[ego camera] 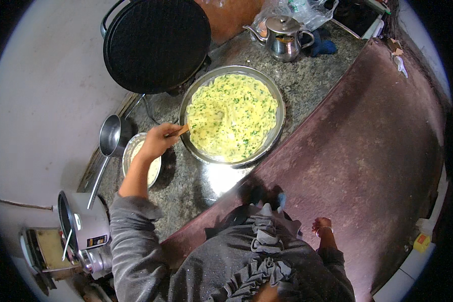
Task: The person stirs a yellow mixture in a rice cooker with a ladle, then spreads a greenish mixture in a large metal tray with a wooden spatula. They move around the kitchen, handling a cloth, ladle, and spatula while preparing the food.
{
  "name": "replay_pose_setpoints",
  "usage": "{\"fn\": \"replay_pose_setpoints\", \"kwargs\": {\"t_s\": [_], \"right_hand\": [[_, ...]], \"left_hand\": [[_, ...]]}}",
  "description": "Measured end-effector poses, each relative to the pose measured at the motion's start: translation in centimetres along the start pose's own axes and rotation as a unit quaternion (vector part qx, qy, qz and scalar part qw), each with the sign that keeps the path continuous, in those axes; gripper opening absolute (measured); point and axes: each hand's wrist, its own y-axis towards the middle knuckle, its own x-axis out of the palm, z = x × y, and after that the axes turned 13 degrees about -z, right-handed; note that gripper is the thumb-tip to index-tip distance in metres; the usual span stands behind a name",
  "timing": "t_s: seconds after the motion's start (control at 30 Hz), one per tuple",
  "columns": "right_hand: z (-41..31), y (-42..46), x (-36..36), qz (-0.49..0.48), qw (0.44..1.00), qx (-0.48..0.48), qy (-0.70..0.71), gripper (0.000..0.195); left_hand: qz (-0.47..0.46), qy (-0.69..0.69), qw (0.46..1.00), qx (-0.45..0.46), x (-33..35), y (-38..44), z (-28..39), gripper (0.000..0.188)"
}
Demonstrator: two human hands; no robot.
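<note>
My left hand (159,141) grips the handle of a wooden utensil (184,129) at the left rim of a round metal pan (280,126). The utensil's far end is hidden at a yellow pancake flecked with green (245,109), which covers most of the pan. Under my left wrist stands a bowl of pale batter (154,171), partly hidden by the forearm. My right hand (322,225) hangs beside my body, well away from the counter, with its fingers curled; whether it holds anything does not show.
A black round griddle plate (156,45) stands behind the pan. A steel teapot (285,39) is at the back, near a plastic bag (317,13). A metal saucepan (115,137) and a large pot (92,221) are at the left. The stone counter's edge (298,130) runs diagonally.
</note>
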Motion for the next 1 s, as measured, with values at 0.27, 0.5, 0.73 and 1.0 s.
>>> {"fn": "replay_pose_setpoints", "kwargs": {"t_s": [0.27, 0.5, 0.73, 1.0], "right_hand": [[0.0, -1.8, 1.4, 0.009, 0.999, -0.043, 0.005, 0.010], [1.7, -0.5, -0.8, 0.000, 0.998, 0.023, 0.059, 0.006], [-0.4, -1.7, 1.0, -0.002, 0.999, -0.003, 0.054, 0.007], [-0.8, -2.7, 2.1, 0.021, 1.000, -0.010, 0.006, 0.006]], "left_hand": [[-0.043, -0.067, 0.986, -0.145, -0.4, 0.9, 2.7, 0.019], [-0.040, -0.179, 0.981, -0.063, 2.8, 4.6, 3.8, 0.015], [0.009, -0.336, 0.941, -0.034, 2.2, 1.9, 6.1, 0.014], [0.157, -0.272, 0.949, 0.002, -1.7, -1.3, 8.1, 0.012]]}}
